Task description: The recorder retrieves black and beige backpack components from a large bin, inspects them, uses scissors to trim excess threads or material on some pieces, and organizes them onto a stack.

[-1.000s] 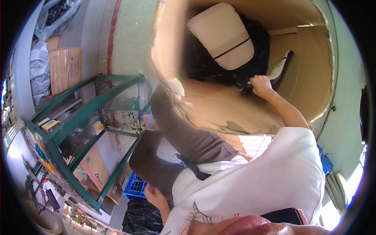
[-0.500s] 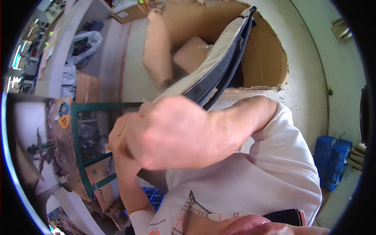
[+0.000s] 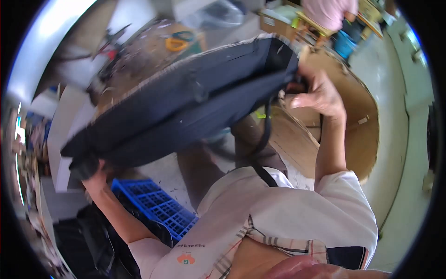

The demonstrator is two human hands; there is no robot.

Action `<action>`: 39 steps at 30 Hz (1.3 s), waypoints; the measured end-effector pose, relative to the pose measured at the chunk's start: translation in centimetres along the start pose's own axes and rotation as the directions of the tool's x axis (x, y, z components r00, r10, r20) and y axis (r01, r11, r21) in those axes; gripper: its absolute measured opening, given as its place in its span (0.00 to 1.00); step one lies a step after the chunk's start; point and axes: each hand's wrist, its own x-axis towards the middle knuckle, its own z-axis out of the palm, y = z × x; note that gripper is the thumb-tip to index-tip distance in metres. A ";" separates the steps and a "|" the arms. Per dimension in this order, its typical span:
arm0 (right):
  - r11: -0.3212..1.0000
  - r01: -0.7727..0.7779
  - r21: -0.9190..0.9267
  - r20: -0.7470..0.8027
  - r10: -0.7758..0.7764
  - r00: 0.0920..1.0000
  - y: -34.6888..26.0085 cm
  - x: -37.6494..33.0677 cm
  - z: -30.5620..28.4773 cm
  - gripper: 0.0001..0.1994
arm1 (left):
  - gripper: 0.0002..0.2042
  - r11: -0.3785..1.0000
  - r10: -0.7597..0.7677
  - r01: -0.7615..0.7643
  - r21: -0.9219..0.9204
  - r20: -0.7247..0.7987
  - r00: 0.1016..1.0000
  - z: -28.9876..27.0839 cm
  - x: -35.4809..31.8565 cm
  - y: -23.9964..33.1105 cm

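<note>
A long black fabric bag (image 3: 186,104) with a pale, rough upper edge stretches across the view in front of me, slightly blurred. My right hand (image 3: 320,95) grips its far right end, thumb and fingers closed round the dark cloth. At the lower left end, my left hand (image 3: 95,176) is closed on a dark bunched corner, its fingertips partly hidden by the fabric. A black strap (image 3: 268,128) hangs in a loop from the right side of the bag toward my shirt.
On the right stands a large open cardboard box (image 3: 364,107). A blue plastic crate (image 3: 155,204) lies below the bag, with black fabric (image 3: 88,237) beside it. Scissors with orange handles (image 3: 179,43) rest on a littered surface behind. A person in pink (image 3: 327,14) is farther back.
My hands were close together, right in front of left, with the bag rising over the box. Now they are wide apart and the bag is stretched crosswise. My view has swung left.
</note>
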 end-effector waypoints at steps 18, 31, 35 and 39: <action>0.737 -0.501 0.453 0.365 0.359 0.859 10.9 19.2 24.1 0.03 | 0.07 0.960 -0.206 0.229 0.160 -0.148 0.967 -8.7 12.0 -1.0; 0.764 -0.459 0.454 0.326 0.337 0.883 11.1 25.1 24.4 0.04 | 0.07 0.971 -0.198 0.214 0.110 -0.136 0.971 -7.9 16.4 -1.4; 0.755 -0.465 0.463 0.323 0.345 0.882 11.0 25.3 24.1 0.05 | 0.08 0.976 -0.169 0.186 0.117 -0.138 0.976 -7.6 17.1 -1.8; 0.762 -0.468 0.448 0.331 0.344 0.878 11.8 25.1 23.5 0.05 | 0.09 0.978 -0.166 0.179 0.104 -0.121 0.979 -6.5 16.7 -1.0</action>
